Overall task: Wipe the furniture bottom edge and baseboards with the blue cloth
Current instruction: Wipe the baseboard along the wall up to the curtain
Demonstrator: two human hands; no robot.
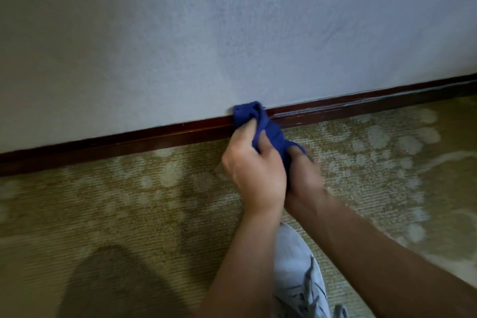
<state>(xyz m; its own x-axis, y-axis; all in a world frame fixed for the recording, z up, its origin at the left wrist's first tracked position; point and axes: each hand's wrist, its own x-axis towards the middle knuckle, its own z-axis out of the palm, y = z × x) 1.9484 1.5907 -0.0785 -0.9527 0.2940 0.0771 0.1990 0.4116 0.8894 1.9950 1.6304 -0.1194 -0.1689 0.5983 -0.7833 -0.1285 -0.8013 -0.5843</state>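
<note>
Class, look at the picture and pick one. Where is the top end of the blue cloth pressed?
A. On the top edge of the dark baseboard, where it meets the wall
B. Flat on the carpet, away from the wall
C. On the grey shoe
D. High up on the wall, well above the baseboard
A: the cloth, gripped by the left hand and right hand, has its bunched end on the baseboard top, against the wall.

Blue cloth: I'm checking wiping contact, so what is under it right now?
The blue cloth lies over the dark baseboard top edge, at the wall. Both hands grip its tail. The strip beneath it is hidden.
</note>
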